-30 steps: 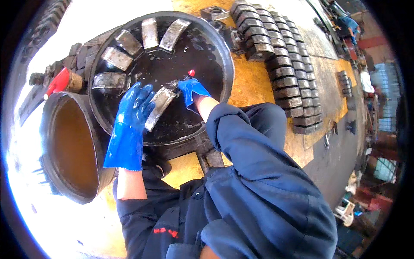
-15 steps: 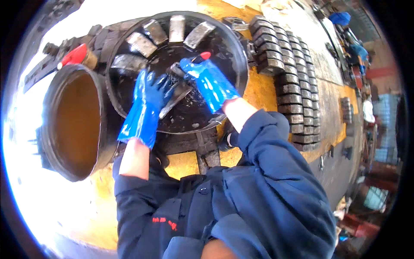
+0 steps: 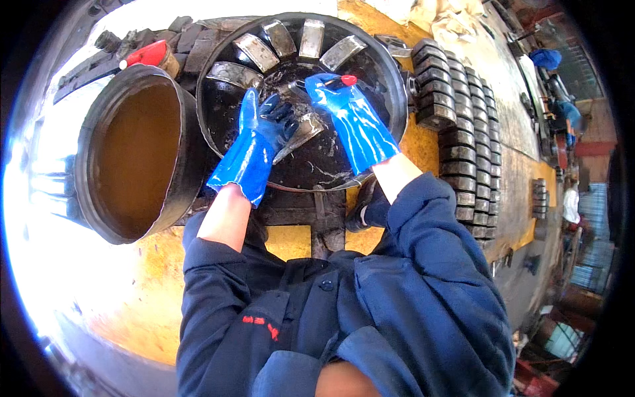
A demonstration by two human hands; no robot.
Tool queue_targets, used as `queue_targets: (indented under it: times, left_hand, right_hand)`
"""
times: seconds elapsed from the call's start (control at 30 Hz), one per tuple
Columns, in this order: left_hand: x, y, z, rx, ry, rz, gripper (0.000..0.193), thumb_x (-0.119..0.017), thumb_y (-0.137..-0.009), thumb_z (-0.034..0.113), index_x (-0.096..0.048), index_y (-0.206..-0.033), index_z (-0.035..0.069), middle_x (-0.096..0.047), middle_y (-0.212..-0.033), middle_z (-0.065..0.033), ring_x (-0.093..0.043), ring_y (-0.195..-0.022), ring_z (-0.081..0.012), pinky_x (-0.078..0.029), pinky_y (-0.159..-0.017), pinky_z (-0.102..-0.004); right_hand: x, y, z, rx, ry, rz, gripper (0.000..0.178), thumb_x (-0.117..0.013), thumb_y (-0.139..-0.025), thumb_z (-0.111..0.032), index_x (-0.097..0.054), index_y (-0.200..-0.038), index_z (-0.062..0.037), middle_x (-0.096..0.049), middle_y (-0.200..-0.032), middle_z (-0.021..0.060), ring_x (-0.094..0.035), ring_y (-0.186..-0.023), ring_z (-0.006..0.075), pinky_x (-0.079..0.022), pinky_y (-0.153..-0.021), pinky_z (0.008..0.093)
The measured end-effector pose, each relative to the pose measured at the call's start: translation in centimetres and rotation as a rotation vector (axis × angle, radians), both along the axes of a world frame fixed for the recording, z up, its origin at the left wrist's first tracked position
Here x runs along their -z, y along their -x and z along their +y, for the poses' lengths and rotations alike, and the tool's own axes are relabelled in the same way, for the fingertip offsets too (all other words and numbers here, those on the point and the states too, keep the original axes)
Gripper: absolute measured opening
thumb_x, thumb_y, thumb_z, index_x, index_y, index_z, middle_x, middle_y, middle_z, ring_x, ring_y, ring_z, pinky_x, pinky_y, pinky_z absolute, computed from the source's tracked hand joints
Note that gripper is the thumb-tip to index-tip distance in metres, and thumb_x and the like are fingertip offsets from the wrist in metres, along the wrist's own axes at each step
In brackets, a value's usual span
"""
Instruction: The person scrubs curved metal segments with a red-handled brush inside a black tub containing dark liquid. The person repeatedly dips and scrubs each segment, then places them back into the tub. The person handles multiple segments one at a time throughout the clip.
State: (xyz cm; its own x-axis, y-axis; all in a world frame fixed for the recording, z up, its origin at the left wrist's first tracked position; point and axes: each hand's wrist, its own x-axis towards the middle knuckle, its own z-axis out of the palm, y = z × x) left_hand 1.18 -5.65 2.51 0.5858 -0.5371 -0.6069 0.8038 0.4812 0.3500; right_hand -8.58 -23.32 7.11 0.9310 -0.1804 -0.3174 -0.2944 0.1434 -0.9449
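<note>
A wide round black pan [image 3: 301, 188] holds several grey metal blocks along its far rim, among them an upright block [image 3: 311, 38]. My left hand [image 3: 263, 132], in a blue rubber glove with darkened fingers, is over the pan. Its thumb and fingers are apart, beside a tilted, wet metal block [image 3: 303, 137]; whether the palm touches it is hidden. My right hand [image 3: 337, 99], also gloved in blue, is closed around a tool with a red-ended handle [image 3: 348, 80]. The tool's dark working end points left, above the block; its exact kind is unclear.
To the left stands a deep round tub [image 3: 187, 165] of brownish liquid. A red-and-tan object [image 3: 147, 54] is behind it. Stacked curved metal blocks [image 3: 458, 155] form rows on the right. My dark shoe [image 3: 357, 217] shows below the pan.
The pan, tub and stacks sit farther right and the pan slightly higher in the picture, as the view has shifted. My left fingers look more bent; the right hand keeps its hold on the tool.
</note>
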Motion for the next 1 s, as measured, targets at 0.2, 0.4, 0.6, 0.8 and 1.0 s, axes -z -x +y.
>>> queue_targets:
  times: [0.2,0.4,0.6,0.8,1.0]
  left_hand:
    - [0.0,-0.4,0.1,-0.026,-0.005,0.008,0.073,-0.057,-0.097,0.070,-0.061,-0.140,0.011,-0.067,-0.135,-0.0179,-0.063,-0.119,-0.0357,-0.050,-0.106,-0.0550]
    - [-0.5,2.1,-0.3,0.192,-0.054,-0.064,0.065,-0.056,-0.101,0.062,-0.066,-0.130,0.005,-0.070,-0.128,-0.0180,-0.065,-0.116,-0.0353,-0.050,-0.105,-0.0543]
    - [1.4,6.3,-0.5,0.421,-0.071,0.403,0.045,-0.067,-0.098,0.046,-0.069,-0.114,0.004,-0.074,-0.104,-0.0185,-0.070,-0.091,-0.0391,-0.059,-0.081,-0.0573]
    - [1.8,6.4,-0.2,0.350,-0.145,0.413,0.036,-0.063,-0.103,0.041,-0.072,-0.101,0.007,-0.072,-0.088,-0.0135,-0.066,-0.071,-0.0330,-0.057,-0.070,-0.0549]
    - [4.2,7.0,-2.1,0.363,-0.099,0.304,0.036,-0.058,-0.104,0.041,-0.073,-0.094,0.010,-0.071,-0.078,-0.0083,-0.064,-0.068,-0.0274,-0.055,-0.068,-0.0466]
  right_hand:
    - [-0.6,-0.1,0.5,-0.020,0.017,-0.010,0.025,-0.067,-0.095,-0.024,-0.073,-0.105,-0.0019,-0.076,-0.096,0.0144,-0.069,-0.083,0.0245,-0.054,-0.080,0.0412]
    - [-0.4,-0.8,-0.1,-0.030,0.048,-0.014,0.026,-0.068,-0.094,-0.026,-0.074,-0.103,-0.0025,-0.076,-0.094,0.0146,-0.069,-0.082,0.0252,-0.055,-0.079,0.0416]
    - [1.9,-3.1,-0.3,-0.084,0.128,0.004,0.027,-0.068,-0.094,-0.028,-0.075,-0.101,-0.0031,-0.076,-0.092,0.0148,-0.070,-0.081,0.0260,-0.055,-0.079,0.0420]
    - [5.5,-7.4,1.2,-0.226,0.388,-0.088,0.028,-0.069,-0.094,-0.031,-0.075,-0.099,-0.0037,-0.077,-0.090,0.0149,-0.070,-0.080,0.0267,-0.055,-0.078,0.0423]
    - [11.4,-9.1,0.6,-0.064,0.559,-0.048,0.037,-0.068,-0.092,-0.039,-0.075,-0.091,-0.0027,-0.074,-0.090,0.0236,-0.072,-0.085,0.0393,-0.055,-0.079,0.0474]
